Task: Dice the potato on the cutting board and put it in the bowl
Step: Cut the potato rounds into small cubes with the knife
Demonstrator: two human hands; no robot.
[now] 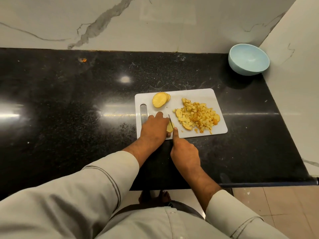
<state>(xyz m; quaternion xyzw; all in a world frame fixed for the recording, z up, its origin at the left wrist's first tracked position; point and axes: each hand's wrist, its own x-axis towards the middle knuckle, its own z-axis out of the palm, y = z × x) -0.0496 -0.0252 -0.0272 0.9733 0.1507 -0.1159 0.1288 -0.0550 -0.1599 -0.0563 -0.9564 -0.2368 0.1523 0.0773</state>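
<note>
White plastic cutting board (203, 95): left hand (154, 127) fingers pin flat potato slices (170, 127), right hand (185, 155) fingers grip thin knife (170, 119)

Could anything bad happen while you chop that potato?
Maybe. The left hand holds down a small yellow potato piece right beside the thin knife blade gripped by the right hand, so a slip could nick a finger. The heap of diced yellow potato lies near the white plastic cutting board's right edge; bits could spill. The pale blue bowl stands far off, so cubes might drop on the way.
</note>
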